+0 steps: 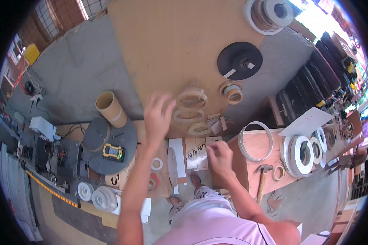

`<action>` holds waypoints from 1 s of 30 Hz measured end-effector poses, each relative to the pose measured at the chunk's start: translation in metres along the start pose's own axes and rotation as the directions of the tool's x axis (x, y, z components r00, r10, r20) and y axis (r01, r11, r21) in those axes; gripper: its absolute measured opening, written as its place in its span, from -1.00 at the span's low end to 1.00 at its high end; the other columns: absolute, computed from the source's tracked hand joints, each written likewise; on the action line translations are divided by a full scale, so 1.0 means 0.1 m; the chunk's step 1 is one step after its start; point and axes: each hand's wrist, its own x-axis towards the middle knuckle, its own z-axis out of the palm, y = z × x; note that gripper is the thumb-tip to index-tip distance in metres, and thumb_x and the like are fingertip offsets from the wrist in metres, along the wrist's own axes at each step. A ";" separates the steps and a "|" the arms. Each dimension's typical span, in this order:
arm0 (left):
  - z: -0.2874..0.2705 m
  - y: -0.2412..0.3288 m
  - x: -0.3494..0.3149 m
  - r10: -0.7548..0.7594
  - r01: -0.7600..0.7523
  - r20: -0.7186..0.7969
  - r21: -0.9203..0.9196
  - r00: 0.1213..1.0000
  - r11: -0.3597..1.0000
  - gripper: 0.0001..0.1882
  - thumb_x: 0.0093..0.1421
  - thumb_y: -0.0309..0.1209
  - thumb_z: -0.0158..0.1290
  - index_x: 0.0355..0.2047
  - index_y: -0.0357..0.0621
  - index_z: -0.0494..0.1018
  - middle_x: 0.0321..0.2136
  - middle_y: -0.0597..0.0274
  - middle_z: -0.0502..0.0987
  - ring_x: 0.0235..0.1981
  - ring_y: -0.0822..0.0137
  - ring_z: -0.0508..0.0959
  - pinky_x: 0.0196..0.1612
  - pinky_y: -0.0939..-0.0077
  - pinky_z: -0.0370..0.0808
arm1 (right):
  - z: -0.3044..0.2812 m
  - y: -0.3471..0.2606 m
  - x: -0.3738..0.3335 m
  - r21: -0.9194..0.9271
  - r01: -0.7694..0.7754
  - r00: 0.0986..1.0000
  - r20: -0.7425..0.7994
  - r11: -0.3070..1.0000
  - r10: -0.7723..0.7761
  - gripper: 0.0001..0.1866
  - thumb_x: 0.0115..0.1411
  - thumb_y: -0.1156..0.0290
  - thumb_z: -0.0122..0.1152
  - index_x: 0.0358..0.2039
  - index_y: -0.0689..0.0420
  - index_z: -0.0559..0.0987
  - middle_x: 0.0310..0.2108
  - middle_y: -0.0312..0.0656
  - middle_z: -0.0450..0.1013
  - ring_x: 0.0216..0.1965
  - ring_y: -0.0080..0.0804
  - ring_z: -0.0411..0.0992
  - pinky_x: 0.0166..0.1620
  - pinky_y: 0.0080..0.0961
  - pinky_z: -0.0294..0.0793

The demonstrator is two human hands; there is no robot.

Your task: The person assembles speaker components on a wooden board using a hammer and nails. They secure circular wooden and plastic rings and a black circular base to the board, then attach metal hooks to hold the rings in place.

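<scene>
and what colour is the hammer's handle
The handle is light brown, clearest in the head view.

Workshop, likely woodworking. Hammer (262,181) lying on wooden bench (255,165). Large white rolls (302,169) of strip beside it. Tall wood panel (159,45) against bare grey wall (90,61), hung rings (192,93) and black reel (227,61) on it. Cardboard tube (117,117), loose wires (39,107), marked boards (196,151) all about. Scraps (275,202) on bare floor (296,194). Barred window (49,24) behind.
</scene>
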 end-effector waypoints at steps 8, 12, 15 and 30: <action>1.20 -0.82 2.10 0.564 -0.573 0.098 0.127 0.820 0.810 -0.55 0.24 -0.47 0.33 0.14 -0.24 0.59 0.03 -0.01 0.65 0.05 -0.06 0.63 0.09 0.14 0.62 | -1.96 0.93 -0.81 -0.308 -0.525 0.762 -0.585 0.793 0.278 -0.89 0.30 0.51 0.34 -0.22 0.28 0.65 -0.26 -0.06 0.60 -0.20 -0.17 0.56 -0.07 -0.26 0.54; 1.31 -1.06 2.26 0.617 -0.628 0.116 0.157 0.779 0.763 -0.60 0.22 -0.50 0.34 0.07 -0.26 0.62 -0.05 0.01 0.67 -0.02 -0.04 0.65 0.04 0.16 0.64 | -2.38 1.40 -1.33 -0.254 -0.722 0.614 -0.665 0.644 0.426 -0.86 0.32 0.47 0.32 -0.22 0.31 0.63 -0.26 -0.07 0.57 -0.20 -0.15 0.54 -0.06 -0.21 0.52; 1.40 -1.04 2.21 0.607 -0.609 0.076 0.181 0.791 0.772 -0.63 0.21 -0.51 0.36 0.03 -0.26 0.63 -0.09 0.01 0.68 -0.04 -0.03 0.66 0.01 0.16 0.64 | -2.29 1.53 -1.52 -0.272 -0.786 0.583 -0.624 0.555 0.520 -0.80 0.31 0.45 0.33 -0.16 0.32 0.61 -0.23 -0.02 0.53 -0.17 -0.11 0.51 -0.01 -0.14 0.50; 1.29 -1.06 2.24 0.646 -0.637 0.031 -0.142 0.762 0.758 -0.62 0.30 -0.32 0.31 0.05 -0.26 0.64 0.03 0.01 0.67 0.05 -0.05 0.66 0.11 0.17 0.62 | -1.81 1.39 -1.66 -0.300 -0.798 0.578 -0.625 0.523 0.524 -0.73 0.29 0.40 0.37 -0.13 0.33 0.57 -0.18 0.00 0.49 -0.08 -0.04 0.44 0.03 -0.12 0.45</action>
